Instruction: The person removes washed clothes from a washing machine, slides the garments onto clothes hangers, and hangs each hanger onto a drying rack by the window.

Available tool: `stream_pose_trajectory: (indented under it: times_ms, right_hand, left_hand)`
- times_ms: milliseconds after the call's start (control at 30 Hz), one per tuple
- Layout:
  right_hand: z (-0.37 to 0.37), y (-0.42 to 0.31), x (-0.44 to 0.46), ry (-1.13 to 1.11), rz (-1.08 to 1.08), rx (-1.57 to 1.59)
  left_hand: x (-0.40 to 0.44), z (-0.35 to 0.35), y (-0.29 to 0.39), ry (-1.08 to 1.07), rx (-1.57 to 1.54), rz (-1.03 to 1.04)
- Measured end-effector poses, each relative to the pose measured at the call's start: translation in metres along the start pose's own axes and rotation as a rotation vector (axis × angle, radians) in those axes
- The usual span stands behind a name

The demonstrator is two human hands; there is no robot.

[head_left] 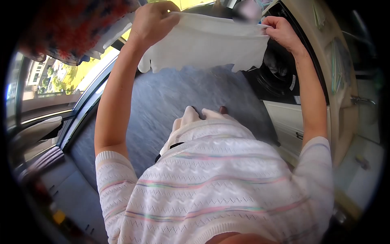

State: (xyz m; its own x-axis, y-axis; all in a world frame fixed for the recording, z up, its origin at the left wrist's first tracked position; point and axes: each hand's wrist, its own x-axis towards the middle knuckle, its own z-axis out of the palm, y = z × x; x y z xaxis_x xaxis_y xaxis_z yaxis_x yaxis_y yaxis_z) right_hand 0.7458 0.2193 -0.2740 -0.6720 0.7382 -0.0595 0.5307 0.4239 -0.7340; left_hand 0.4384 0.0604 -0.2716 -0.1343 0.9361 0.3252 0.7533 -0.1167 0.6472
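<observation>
A white cloth (207,44) is stretched wide between my two raised hands, its uneven lower edge hanging over the grey floor. At its upper left corner my left hand (156,22) is closed, pinching the fabric between thumb and fingers. My right hand (282,32) pinches the upper right corner, with something small and blue beside the fingertips. Behind the right part of the cloth is a dark front-loading machine (280,69), partly hidden by the cloth and my right forearm.
Patterned red and blue fabric (65,28) hangs at the upper left by a window (69,77). White cabinet fronts (284,122) stand on the right, below the machine. Grey floor (183,89) lies below the cloth. Hangers (336,69) show at the right.
</observation>
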Motion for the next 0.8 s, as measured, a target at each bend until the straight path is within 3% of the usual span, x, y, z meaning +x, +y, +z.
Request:
stream_pose_trajectory:
  times_ms: [67, 133, 200, 300, 433, 467, 533, 633, 700, 800]
  right_hand:
    - [-0.001, -0.010, -0.005, 0.104, -0.060, 0.272]
    - [0.004, 0.013, -0.016, 0.122, -0.131, -0.093]
    - [0.010, 0.034, -0.031, 0.105, -0.097, -0.261]
    - [-0.010, 0.043, -0.059, 0.045, 0.030, -0.042]
    - [-0.052, 0.062, -0.106, -0.229, 0.063, 0.242]
    - [-0.075, 0.068, -0.119, -0.144, 0.206, 0.349]
    - [-0.130, 0.095, -0.146, 0.336, 0.320, 0.433]
    - [-0.214, 0.186, -0.201, 0.872, 0.539, 0.141]
    - [-0.248, 0.268, -0.241, 0.990, 0.816, -0.471]
    - [-0.250, 0.272, -0.259, 0.815, 1.168, -0.367]
  left_hand:
    - [-0.004, -0.002, 0.010, -0.030, 0.073, -0.042]
    - [-0.007, 0.009, 0.019, -0.067, 0.021, -0.032]
    - [-0.011, 0.021, 0.033, -0.169, -0.160, -0.092]
    - [-0.017, 0.041, 0.067, -0.267, -0.466, -0.242]
    - [-0.023, 0.067, 0.103, -0.449, -0.739, -0.339]
    - [-0.023, 0.076, 0.112, -0.489, -0.789, -0.358]
    - [-0.024, 0.090, 0.130, -0.620, -0.835, -0.324]
    - [-0.025, 0.108, 0.151, -0.741, -0.854, -0.301]
    - [-0.027, 0.120, 0.161, -0.784, -0.869, -0.310]
    - [-0.027, 0.133, 0.171, -0.816, -0.855, -0.315]
